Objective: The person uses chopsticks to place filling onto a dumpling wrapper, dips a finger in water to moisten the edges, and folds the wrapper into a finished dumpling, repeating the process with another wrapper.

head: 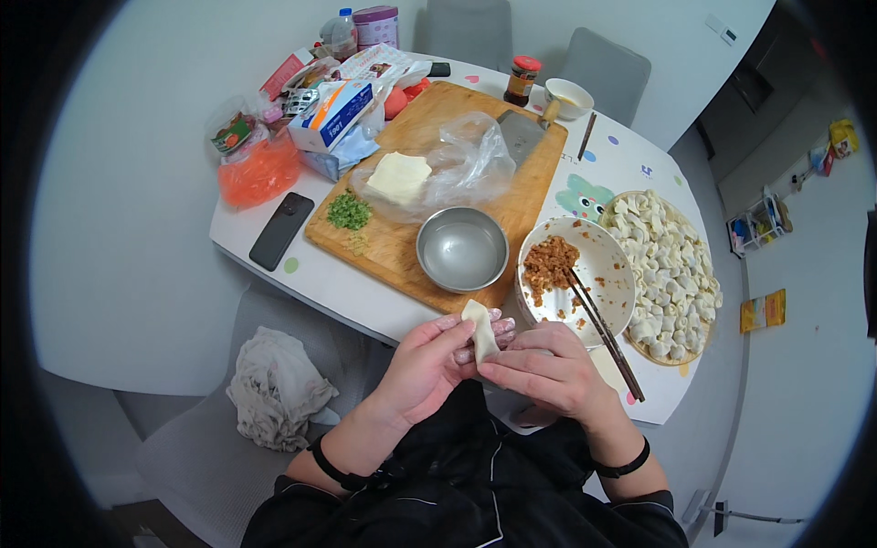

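Between both hands is a folded dough wrapper (482,333), held upright over the table's near edge. My left hand (435,363) supports it, thumb pressed on its side and floury fingers behind. The fingers of my right hand (548,370) pinch its lower end; whether filling is inside cannot be seen. Just beyond my right hand stands a white bowl (616,274) of minced filling (550,264), with dark chopsticks (603,332) resting across its rim. A metal bowl (462,248) of clear liquid sits on the wooden cutting board (384,267). Many folded dumplings (661,267) cover a round tray at the right.
The board also bears stacked wrappers (399,177) in a plastic bag (473,157), chopped greens (349,210) and a cleaver (522,137). A phone (281,231) lies left. Behind are a tissue box (332,116), a jar (523,81) and a small bowl (569,98).
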The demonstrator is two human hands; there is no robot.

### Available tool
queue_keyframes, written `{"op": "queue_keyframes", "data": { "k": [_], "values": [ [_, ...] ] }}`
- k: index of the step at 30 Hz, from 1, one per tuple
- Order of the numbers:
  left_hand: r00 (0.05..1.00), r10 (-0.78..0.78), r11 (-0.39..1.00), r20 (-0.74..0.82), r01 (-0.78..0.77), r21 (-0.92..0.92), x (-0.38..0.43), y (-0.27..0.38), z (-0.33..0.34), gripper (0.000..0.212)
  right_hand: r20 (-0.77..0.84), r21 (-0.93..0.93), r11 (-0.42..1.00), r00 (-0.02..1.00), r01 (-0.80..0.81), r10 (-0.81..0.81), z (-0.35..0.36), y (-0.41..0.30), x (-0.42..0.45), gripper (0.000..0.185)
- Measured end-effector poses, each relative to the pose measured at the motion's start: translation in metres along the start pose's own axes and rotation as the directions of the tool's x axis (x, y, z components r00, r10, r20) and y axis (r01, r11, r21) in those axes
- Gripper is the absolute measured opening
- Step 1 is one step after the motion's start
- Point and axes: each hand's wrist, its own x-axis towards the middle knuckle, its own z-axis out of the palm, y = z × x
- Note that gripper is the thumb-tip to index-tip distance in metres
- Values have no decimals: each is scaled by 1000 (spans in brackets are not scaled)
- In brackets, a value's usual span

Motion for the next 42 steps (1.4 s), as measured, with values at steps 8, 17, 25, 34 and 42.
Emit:
{"op": "queue_keyframes", "data": {
  "k": [8, 17, 25, 34, 42],
  "values": [
    [994, 109, 925, -29, -91, 369, 3, -12, 3, 25, -198, 248, 957, 960, -148, 199, 13, -2, -9, 30],
    [934, 282, 558, 218, -345, 755, 3, -14, -5, 21, -154, 671, 536, 611, -512, 776, 19, -17, -3, 35],
    [926, 195, 476, 322, -377, 795, 0, -11, 1, 22, -156, 738, 468, 552, -486, 819, 22, -13, -10, 34],
    [925, 199, 404, 323, -378, 833, 0, -6, 3, 16, -171, 683, 536, 604, -496, 778, 9, -21, -8, 29],
    [788, 432, 183, 439, -553, 813, -2, -4, 14, 9, -167, 611, 571, 617, -548, 769, -12, -37, -4, 32]
  ]
}}
